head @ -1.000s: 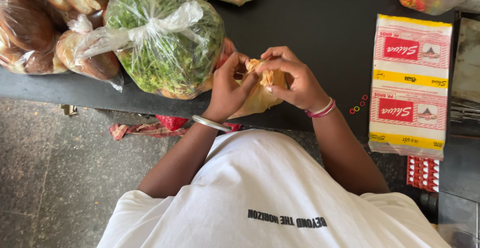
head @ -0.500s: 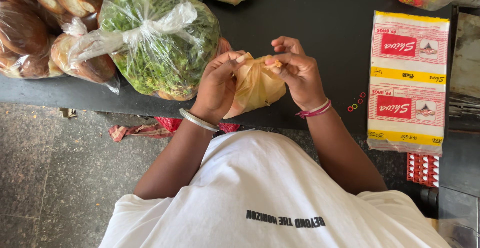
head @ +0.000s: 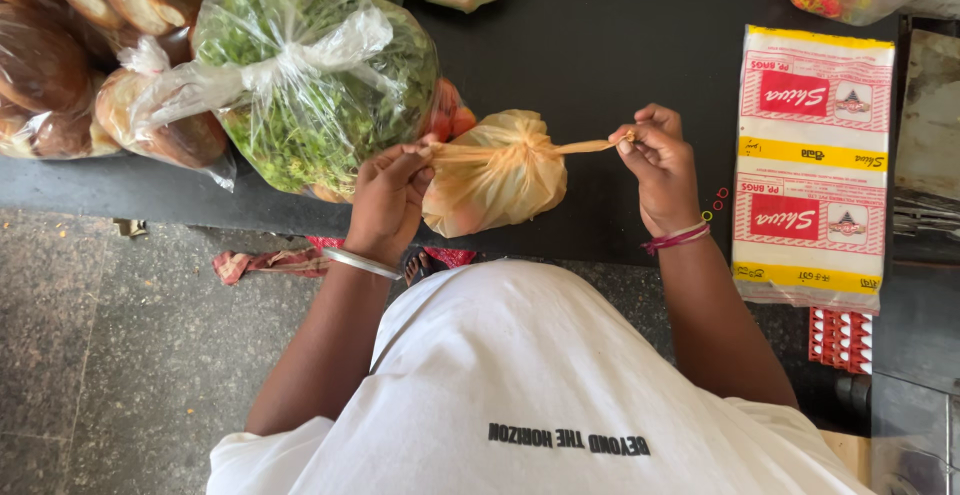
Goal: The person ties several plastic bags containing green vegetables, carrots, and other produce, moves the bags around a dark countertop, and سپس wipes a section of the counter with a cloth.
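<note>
A small, full bag of thin yellowish-orange plastic sits near the front edge of a dark countertop, right in front of the person. Its neck is gathered into a knot at the top, and two twisted tails of the plastic stretch out sideways from that knot, one to each side, pulled into a nearly straight line. The bag looks soft and rounded; what is inside cannot be made out.

Just to the left, touching or nearly touching it, lies a large clear bag of green leaves, tied with a white knot. Farther left are clear bags of brown bread rolls. To the right, well apart from the small bag, lies a flat pack of red, white and yellow printed packets, with a few small rubber bands on the counter beside it. Below the counter is a grey stone floor with a red cloth lying on it.

The left hand, with a silver bangle at the wrist, is closed with fingertips pinched tightly on the left tail. The right hand, wearing red thread bands, pinches the end of the right tail between thumb and fingers, the other fingers curled in.
</note>
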